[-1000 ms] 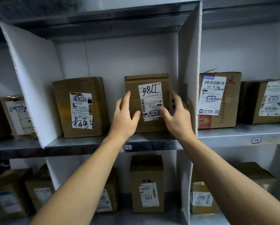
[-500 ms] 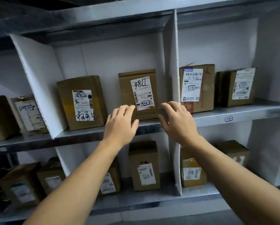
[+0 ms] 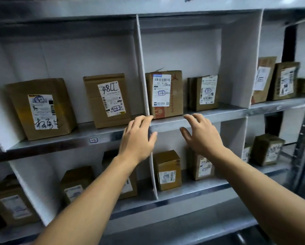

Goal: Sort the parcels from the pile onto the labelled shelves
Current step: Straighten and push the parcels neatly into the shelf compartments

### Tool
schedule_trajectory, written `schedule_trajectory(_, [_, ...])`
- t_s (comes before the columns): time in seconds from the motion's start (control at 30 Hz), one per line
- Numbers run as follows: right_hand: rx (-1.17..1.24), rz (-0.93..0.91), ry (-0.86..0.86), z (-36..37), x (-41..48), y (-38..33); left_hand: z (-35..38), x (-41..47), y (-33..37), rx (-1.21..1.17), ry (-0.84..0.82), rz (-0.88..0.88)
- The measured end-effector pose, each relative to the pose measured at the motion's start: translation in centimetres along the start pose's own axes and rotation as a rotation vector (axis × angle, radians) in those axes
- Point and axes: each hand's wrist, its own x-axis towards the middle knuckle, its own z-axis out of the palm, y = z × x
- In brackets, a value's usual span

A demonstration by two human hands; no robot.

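Both hands empty, at the middle shelf (image 3: 227,113) edge. Left hand (image 3: 139,138): fingers loose, slightly spread, in front of the white divider (image 3: 142,68); contact unclear. Right hand (image 3: 201,137): fingers spread. 98LL parcel (image 3: 107,101) stands upright left of the divider, clear of both hands.

both hands, left hand (image 3: 137,138) and right hand (image 3: 200,134), hover empty before the shelf edge (image 3: 218,114).
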Motion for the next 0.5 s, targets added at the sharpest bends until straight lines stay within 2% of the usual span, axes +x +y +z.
schedule_trajectory(0.2, [0.085,0.001,0.031,-0.3,4.0,6.9,4.8,5.4,4.8,-0.068,0.047,0.053])
schedule_trajectory(0.37, [0.237,0.042,0.088,-0.6,9.6,13.6,10.3,11.4,9.0,-0.146,0.105,0.018])
schedule_trajectory(0.5, [0.268,0.050,0.126,-0.4,13.5,18.3,14.7,15.7,11.7,-0.168,0.100,-0.003])
